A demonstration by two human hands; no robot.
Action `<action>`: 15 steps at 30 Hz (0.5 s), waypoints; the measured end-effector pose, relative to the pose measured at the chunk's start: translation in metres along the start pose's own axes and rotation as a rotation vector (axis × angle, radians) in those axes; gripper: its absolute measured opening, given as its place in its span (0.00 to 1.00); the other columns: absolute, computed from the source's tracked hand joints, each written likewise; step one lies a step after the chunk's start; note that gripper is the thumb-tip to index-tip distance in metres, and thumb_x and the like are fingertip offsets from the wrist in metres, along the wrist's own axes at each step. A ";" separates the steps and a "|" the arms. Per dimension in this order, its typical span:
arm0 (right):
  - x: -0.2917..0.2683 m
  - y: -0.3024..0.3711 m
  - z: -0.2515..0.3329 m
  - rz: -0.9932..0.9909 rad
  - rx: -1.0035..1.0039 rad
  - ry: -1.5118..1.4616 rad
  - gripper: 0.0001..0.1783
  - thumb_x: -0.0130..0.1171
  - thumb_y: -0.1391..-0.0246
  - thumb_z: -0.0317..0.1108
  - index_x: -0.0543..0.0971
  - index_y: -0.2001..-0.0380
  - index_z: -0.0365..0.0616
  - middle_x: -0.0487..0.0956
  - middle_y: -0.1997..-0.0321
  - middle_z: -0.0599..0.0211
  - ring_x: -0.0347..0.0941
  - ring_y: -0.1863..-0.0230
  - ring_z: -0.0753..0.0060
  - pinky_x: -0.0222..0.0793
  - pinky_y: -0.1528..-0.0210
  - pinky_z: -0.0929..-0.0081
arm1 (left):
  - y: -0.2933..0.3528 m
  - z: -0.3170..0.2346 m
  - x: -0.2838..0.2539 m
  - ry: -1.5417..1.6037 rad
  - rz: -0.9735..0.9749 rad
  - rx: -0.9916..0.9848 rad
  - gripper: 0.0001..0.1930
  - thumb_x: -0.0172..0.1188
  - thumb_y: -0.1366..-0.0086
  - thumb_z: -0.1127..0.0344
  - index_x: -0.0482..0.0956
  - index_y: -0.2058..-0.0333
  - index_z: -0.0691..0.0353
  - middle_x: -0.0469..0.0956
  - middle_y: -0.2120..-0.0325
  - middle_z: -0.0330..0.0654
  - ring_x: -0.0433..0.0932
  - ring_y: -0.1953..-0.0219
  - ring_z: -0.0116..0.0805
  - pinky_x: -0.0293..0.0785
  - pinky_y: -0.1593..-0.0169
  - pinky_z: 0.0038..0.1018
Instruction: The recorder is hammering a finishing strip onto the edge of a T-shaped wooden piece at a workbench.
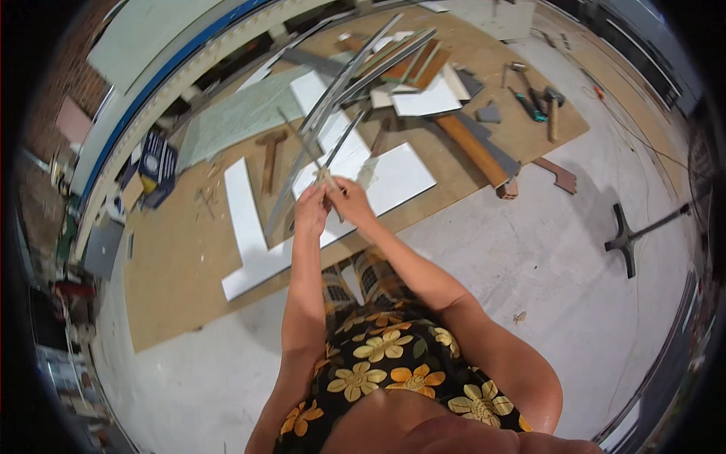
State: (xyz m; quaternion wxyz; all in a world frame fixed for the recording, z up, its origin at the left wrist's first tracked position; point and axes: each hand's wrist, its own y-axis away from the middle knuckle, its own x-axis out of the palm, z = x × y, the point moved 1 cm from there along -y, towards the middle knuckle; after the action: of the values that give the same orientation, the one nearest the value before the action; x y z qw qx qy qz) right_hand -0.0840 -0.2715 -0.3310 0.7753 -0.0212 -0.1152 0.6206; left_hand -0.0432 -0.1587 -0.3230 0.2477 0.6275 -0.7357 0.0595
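My left hand (311, 207) and my right hand (351, 201) meet over the near side of the board, fingers closed. Between them is a small tan, ragged-looking piece (325, 178); its exact kind is too small to make out. A thin dark rod or strip (301, 141) runs up and away from the fingers; whether it is held cannot be told. Beneath the hands lie white panel pieces (404, 178) with dark edges. Long grey metal strips (333, 92) cross over them just beyond my hands. A wooden-handled hammer (270, 160) rests to the left.
A brown board (174, 280) lies on the pale floor (484, 265). Stacked offcuts (423, 64) are at its far side. Pliers (528, 106) and another hammer (553, 113) lie far right. A dark box (157, 170) stands left; a black-footed stand (624, 240) stands right.
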 end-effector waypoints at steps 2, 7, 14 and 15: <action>0.010 -0.002 0.004 0.064 -0.087 0.069 0.13 0.51 0.39 0.35 0.77 0.58 0.37 0.78 0.70 0.70 0.69 0.74 0.82 0.67 0.73 0.80 | -0.001 -0.004 -0.020 -0.033 0.002 0.013 0.05 0.59 0.35 0.67 0.76 0.63 0.60 0.77 0.71 0.34 0.73 0.72 0.24 0.69 0.68 0.22; 0.031 0.000 -0.001 0.189 0.132 0.096 0.13 0.49 0.38 0.34 0.76 0.56 0.39 0.77 0.71 0.69 0.68 0.74 0.81 0.66 0.73 0.79 | 0.013 -0.005 -0.046 -0.135 -0.089 0.038 0.03 0.60 0.35 0.65 0.77 0.66 0.55 0.76 0.74 0.30 0.71 0.75 0.20 0.65 0.70 0.19; 0.057 0.018 -0.005 0.238 0.286 -0.003 0.13 0.44 0.42 0.28 0.73 0.56 0.39 0.75 0.72 0.68 0.70 0.77 0.78 0.66 0.76 0.78 | 0.027 0.001 -0.074 -0.385 -0.187 0.145 0.03 0.62 0.38 0.66 0.80 0.68 0.57 0.74 0.79 0.28 0.66 0.79 0.15 0.59 0.76 0.14; 0.057 0.018 -0.008 0.214 0.248 0.042 0.13 0.43 0.42 0.28 0.73 0.57 0.38 0.75 0.73 0.68 0.69 0.77 0.79 0.66 0.76 0.78 | 0.025 0.003 -0.074 -0.466 -0.208 0.247 0.04 0.62 0.38 0.67 0.80 0.69 0.59 0.75 0.79 0.30 0.68 0.78 0.17 0.61 0.75 0.15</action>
State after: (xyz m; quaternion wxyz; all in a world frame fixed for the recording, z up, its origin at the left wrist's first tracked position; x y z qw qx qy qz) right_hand -0.0876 -0.2114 -0.3332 0.7039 0.0495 -0.0183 0.7084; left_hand -0.0617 -0.0887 -0.3528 -0.0016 0.7218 -0.6918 -0.0230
